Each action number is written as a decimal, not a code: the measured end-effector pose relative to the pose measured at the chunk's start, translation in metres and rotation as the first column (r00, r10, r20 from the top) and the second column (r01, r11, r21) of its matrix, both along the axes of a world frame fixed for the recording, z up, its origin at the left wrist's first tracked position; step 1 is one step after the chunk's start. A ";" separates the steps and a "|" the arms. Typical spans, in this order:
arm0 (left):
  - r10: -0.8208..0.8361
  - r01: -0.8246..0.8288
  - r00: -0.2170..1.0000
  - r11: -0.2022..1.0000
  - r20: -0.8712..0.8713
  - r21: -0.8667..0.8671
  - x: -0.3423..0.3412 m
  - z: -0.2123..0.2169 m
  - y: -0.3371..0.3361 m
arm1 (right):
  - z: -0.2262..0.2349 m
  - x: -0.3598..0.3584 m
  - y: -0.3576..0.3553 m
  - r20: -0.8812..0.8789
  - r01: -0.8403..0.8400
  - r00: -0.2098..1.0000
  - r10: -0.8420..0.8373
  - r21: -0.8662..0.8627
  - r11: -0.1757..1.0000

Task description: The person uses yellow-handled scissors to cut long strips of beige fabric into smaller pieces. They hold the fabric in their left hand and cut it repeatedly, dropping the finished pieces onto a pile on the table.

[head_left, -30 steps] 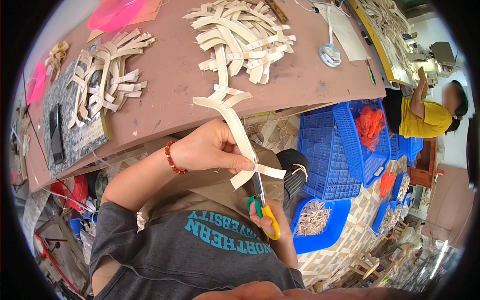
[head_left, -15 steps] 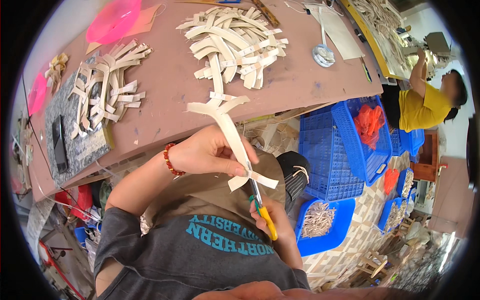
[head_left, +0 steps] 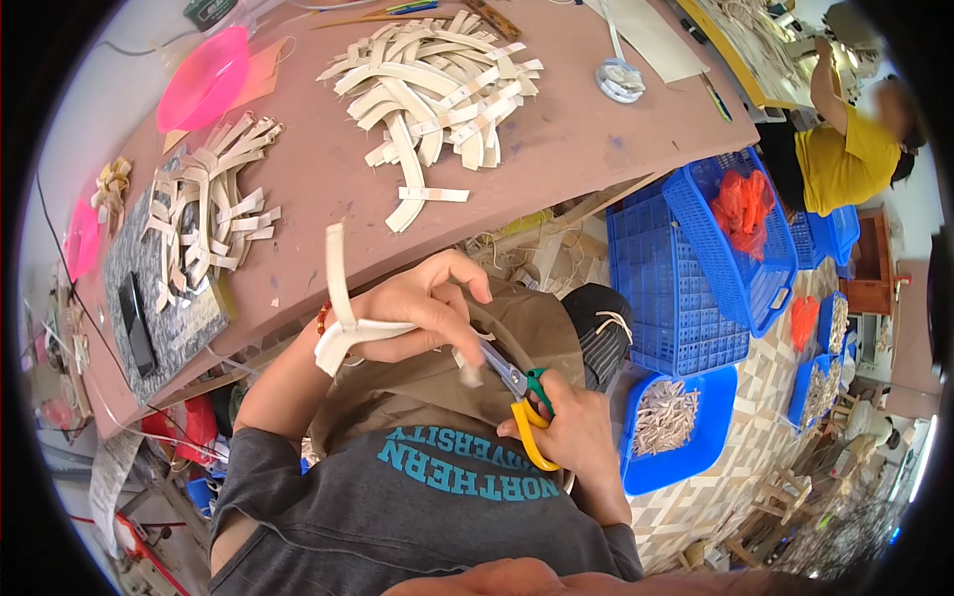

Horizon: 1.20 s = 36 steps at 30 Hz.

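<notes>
From my end, I have the left grip [head_left: 422,303] loosely curled, its forefinger standing away and the other fingers bent over the strip [head_left: 343,338]. That strip is above the lap, short of the desk [head_left: 576,149], with one forked end rising beside the wrist and a blurred pale end hanging below the fingertips. The right grip [head_left: 576,427] is closed round the handles of the scissors [head_left: 513,377]; I can't tell whether the blades are parted.

My main worry is skin: the blade tips sit right by the left fingertips, so a squeeze made while those fingers shift could nick one. With the hold that slack, I judge the strip could also twist or slip, and a cut would then land crooked or bite into the wrong arm. The forked end lies close to the bead bracelet [head_left: 324,316] and could snag there if the wrist turned. Trousers [head_left: 388,397] lie beneath the work, so a low blade might catch cloth. On the desk, one strip pokes from the pile [head_left: 437,94] toward the near edge; a careless forearm could drag it off.
</notes>
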<state>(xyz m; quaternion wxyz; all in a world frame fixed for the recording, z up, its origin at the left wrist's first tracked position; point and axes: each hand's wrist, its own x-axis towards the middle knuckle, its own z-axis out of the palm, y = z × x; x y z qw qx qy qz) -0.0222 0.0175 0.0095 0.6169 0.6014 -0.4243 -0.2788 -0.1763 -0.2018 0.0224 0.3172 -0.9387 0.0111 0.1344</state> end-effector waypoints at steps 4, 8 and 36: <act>0.034 -0.035 0.999 0.988 -0.012 -0.150 0.000 -0.014 -0.002 | 0.003 0.003 -0.003 -0.015 -0.014 1.000 0.015 0.124 0.992; 0.089 -0.082 0.996 0.979 0.026 -0.189 -0.001 -0.017 -0.004 | -0.014 0.000 -0.011 -0.106 -0.053 0.990 0.096 0.352 0.935; 0.066 -0.064 0.998 0.958 -0.004 -0.278 -0.005 -0.021 -0.004 | -0.030 -0.003 -0.013 -0.235 0.066 0.940 0.247 0.836 0.545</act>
